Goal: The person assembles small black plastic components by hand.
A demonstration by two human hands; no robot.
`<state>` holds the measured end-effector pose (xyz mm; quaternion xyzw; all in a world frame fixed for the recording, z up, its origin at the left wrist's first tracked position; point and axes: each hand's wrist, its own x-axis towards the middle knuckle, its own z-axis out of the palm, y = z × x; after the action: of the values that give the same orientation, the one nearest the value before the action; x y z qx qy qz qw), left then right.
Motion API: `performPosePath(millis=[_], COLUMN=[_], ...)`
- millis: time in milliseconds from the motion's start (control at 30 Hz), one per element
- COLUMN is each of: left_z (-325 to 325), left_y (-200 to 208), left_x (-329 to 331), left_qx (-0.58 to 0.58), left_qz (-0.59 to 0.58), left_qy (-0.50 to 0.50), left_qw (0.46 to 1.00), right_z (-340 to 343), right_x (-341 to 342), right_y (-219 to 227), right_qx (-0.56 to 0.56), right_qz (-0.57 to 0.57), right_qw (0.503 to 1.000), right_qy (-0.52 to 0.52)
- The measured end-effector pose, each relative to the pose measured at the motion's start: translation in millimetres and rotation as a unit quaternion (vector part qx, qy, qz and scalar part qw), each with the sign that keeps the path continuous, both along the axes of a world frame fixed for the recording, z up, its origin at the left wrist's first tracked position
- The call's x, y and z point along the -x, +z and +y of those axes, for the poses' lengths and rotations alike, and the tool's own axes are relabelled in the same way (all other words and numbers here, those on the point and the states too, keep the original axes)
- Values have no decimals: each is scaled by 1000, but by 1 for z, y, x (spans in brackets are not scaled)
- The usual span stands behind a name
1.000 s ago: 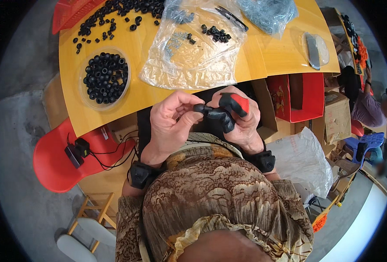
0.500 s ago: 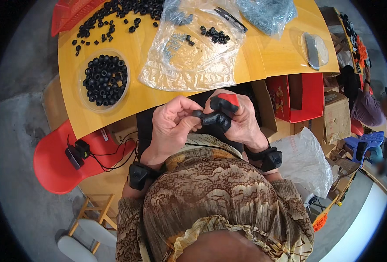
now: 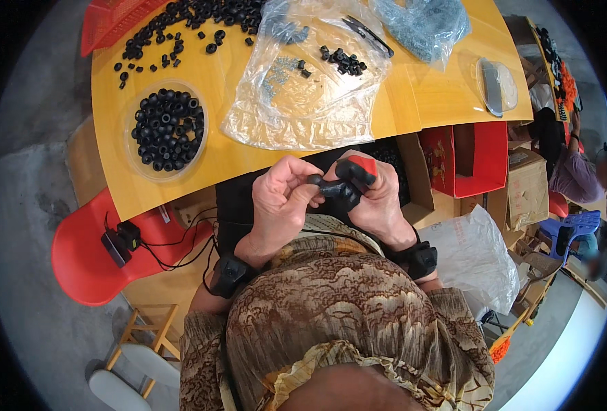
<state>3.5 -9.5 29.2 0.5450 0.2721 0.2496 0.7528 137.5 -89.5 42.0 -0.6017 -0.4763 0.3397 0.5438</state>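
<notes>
Beyond left hand (image 3: 279, 200), clear tub (image 3: 141, 168), black caps (image 3: 169, 129) inside

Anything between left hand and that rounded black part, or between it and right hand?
Nothing visible: the left hand pinches the rounded black part directly. No obstacle shows toward the right hand; exact contact there is unclear.

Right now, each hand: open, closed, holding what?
Left hand: closed, pinching a small round-ended black part.
Right hand: closed on a black piece; whether the black-and-red material is held or worn cannot be told.
</notes>
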Motion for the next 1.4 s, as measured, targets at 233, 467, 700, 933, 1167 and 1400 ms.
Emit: performPosePath(millis=[233,467,700,933,1167,1400], left_z=[3,3,-2,2,-3,6], left_y=[-2,2,3,1,-2,-10], left_x=[-1,2,7,11,9,10], left_qx=[60,22,1,-3,-58,70], left_qz=[-69,-67,-60,-38,-40,-95], left_qy=[56,28,43,4,84,67], left_qw=[994,997,997,999,994,991], right_z=[4,3,2,2,8,18], right_x=[9,10,22,17,24,-1], right_y=[-1,-6,-6,-6,-5,-8], right_qx=[-93,-123,-131,-111,-131,-47], right_qz=[0,-86,-97,-64,-155,-173], right_qw=[995,987,982,990,975,966], right_qy=[-22,-62,-94,-55,-88,-187])
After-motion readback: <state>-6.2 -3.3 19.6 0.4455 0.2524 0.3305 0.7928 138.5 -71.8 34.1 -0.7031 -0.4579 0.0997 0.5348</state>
